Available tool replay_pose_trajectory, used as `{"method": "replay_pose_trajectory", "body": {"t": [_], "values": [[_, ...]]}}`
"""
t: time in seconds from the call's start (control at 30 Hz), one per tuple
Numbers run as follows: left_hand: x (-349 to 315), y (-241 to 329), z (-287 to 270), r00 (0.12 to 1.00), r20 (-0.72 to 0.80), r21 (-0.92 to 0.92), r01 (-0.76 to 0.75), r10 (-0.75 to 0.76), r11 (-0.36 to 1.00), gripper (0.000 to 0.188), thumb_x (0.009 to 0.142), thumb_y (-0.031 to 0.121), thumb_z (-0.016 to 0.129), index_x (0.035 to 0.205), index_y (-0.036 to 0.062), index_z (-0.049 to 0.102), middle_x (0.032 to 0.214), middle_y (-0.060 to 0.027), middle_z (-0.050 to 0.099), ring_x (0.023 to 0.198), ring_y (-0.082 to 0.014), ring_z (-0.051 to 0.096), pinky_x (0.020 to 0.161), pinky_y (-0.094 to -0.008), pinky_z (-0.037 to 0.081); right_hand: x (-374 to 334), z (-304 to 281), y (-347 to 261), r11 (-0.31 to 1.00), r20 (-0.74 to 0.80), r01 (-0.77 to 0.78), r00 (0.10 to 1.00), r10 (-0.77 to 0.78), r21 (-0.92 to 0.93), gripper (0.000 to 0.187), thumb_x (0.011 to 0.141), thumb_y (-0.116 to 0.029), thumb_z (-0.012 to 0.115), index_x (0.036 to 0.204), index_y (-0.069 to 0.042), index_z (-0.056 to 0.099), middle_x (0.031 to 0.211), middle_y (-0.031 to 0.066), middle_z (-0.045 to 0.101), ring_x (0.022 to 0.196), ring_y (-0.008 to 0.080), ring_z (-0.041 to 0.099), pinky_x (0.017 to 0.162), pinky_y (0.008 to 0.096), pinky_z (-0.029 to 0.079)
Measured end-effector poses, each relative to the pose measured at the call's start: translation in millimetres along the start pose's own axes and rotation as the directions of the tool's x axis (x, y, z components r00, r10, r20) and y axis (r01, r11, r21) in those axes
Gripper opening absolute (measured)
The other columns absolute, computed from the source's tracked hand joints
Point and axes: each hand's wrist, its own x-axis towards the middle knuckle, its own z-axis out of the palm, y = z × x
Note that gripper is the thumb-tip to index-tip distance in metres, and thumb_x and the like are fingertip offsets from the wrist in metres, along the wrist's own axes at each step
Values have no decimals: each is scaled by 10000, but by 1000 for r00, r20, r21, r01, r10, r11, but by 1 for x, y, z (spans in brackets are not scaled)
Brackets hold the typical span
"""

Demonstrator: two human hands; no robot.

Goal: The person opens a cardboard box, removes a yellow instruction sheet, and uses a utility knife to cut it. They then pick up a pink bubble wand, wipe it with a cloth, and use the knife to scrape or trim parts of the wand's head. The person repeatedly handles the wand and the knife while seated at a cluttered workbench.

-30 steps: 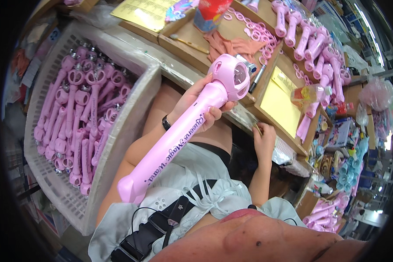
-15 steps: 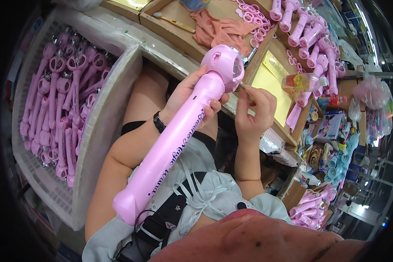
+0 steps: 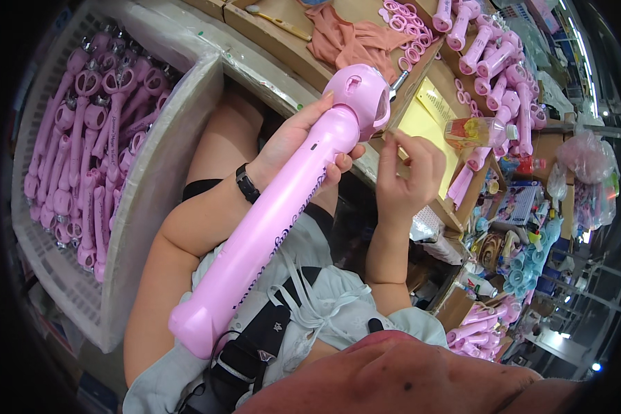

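A long pink toy wand [image 3: 255, 231] with dark lettering lies diagonally across my lap, its round head up and its wide butt end near my body. My left hand [image 3: 288, 143] is wrapped round the neck just below the head, fingers coming out on the far side. The head [image 3: 355, 86] has a small slot and a large oval opening facing right. Close to the right side of the head, my right hand [image 3: 419, 176] is raised with thumb and forefinger pinched together. Whatever sits in that pinch is too small to make out.
On the left stands a white plastic crate [image 3: 141, 228] packed with pink wands. Ahead, a cardboard tray holds an orange cloth [image 3: 355, 41], a brush [image 3: 279, 22] and pink rings [image 3: 414, 31]. Yellow sheets [image 3: 421, 124], a clear bottle [image 3: 479, 131] and more wands [image 3: 497, 58] are at right.
The wand's head has turned slightly and shifted a little, with my left hand still round its neck. My right hand has moved slightly; the thin piece seen in its fingers is now hard to see.
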Motion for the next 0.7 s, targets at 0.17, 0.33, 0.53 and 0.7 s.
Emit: {"method": "replay_pose_trajectory", "body": {"t": [0.17, 0.33, 0.53, 0.7], "values": [[0, -1, 1, 1000, -9, -9, 12, -12, 1000, 556, 887, 498, 508, 1123, -4, 465, 875, -167, 566, 633, -177, 564, 481, -253, 502, -1, 1, 2, 998, -47, -56, 997, 55, -23, 185, 685, 20, 731, 841, -51, 660, 766, 66, 591, 687, 177, 539, 520, 266, 418], [-1, -2, 0, 1000, -15, 10, 8, -8, 1000, 565, 887, 513, 498, 1116, -2, 473, 872, -163, 572, 628, -175, 561, 479, -253, 498, -2, 1, 2, 998, 37, 63, 997, -64, 32, 179, 684, 11, 737, 830, -54, 656, 766, 58, 593, 679, 170, 531, 519, 258, 406], [0, -2, 0, 1000, -12, 16, 5, -5, 1000, 565, 888, 521, 489, 1112, 2, 478, 871, -162, 574, 625, -170, 555, 476, -250, 493, -1, 0, 2, 1000, 22, 11, 1000, -11, 25, 171, 690, 1, 739, 826, -55, 653, 753, 56, 589, 671, 163, 523, 516, 259, 394], [0, -2, 0, 1000, -10, 16, 10, -9, 1000, 565, 889, 519, 489, 1121, 4, 467, 871, -158, 565, 627, -167, 549, 478, -245, 488, -2, 0, 1, 1000, -33, -6, 999, 6, -1, 169, 691, 10, 734, 824, -51, 649, 754, 58, 588, 667, 164, 522, 511, 258, 397]]}}
